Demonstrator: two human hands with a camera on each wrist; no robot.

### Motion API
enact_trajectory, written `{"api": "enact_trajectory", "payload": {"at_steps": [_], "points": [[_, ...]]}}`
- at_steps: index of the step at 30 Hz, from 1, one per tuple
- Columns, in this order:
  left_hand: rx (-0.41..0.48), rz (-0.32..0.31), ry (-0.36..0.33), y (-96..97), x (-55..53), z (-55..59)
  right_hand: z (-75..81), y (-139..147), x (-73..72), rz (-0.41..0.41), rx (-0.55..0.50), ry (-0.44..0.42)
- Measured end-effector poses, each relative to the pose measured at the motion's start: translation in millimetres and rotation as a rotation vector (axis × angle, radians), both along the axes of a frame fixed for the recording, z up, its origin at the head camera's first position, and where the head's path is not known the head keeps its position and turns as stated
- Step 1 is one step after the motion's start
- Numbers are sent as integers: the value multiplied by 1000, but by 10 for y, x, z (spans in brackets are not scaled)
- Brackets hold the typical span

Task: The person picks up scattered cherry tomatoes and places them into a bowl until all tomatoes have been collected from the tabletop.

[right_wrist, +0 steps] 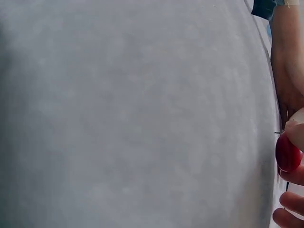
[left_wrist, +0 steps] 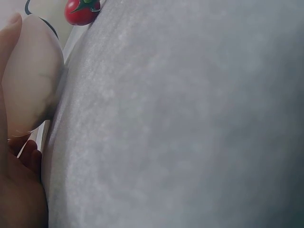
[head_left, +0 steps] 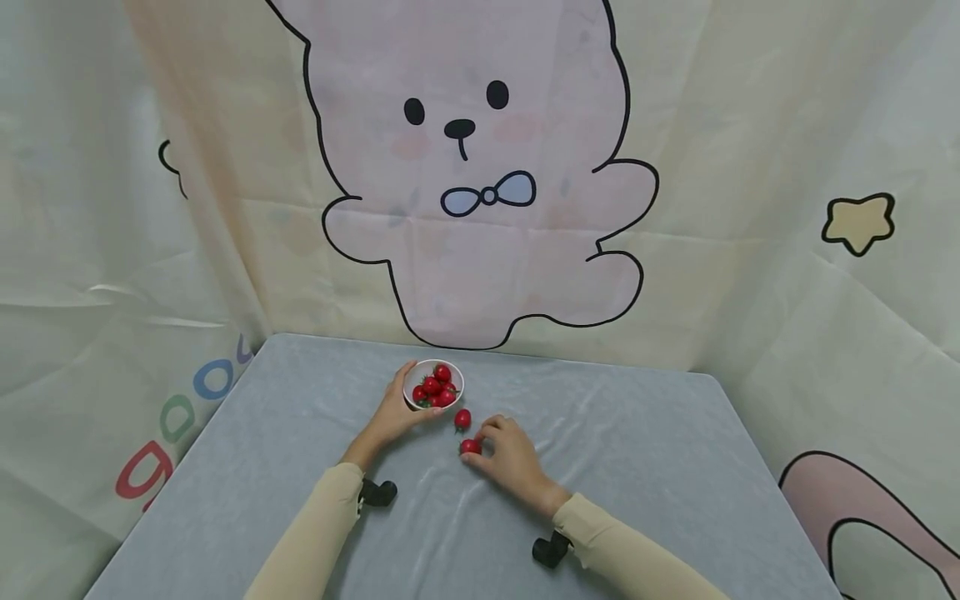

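Observation:
A small white bowl (head_left: 422,372) holding several red cherry tomatoes (head_left: 431,385) stands near the far edge of the table. My left hand (head_left: 392,417) grips the bowl's left side, thumb along its near rim; the left wrist view shows the bowl's outer wall (left_wrist: 33,78). Between thumb and fingers of my right hand (head_left: 516,457) is a cherry tomato (head_left: 469,447), pinched just right of and nearer than the bowl. The right wrist view shows that pinched tomato (right_wrist: 288,153) at its right edge. One loose tomato (head_left: 462,419) lies on the cloth between bowl and right hand.
A grey-blue cloth (head_left: 630,467) covers the table. Behind it hangs a pale curtain (head_left: 720,167) with a cartoon bear, and more curtain hangs at both sides. Each wrist carries a black mount, the left one (head_left: 378,493) and the right one (head_left: 551,550).

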State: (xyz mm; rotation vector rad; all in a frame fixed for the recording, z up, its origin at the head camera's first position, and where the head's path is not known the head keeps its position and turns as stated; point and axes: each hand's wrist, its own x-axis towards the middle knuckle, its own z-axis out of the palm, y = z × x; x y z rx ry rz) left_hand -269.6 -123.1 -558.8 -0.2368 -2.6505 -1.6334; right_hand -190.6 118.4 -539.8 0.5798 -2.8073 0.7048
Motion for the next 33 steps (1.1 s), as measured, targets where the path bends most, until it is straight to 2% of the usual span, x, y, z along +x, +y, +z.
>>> {"api": "enact_trajectory", "payload": {"at_steps": [4,9,12,24,33], "points": [[0,-3,9,3,1,12,71,25,-59,-1,-22,19],[7,2,21,5,-4,18,252,69,-186,5,-28,115],[12,7,22,4,4,19,355,93,-243,15,-34,143],[0,8,-9,13,12,6,589,-5,-459,80,-42,168],[-2,-6,6,5,-7,-16,708,-146,-701,121,-18,171]]}}
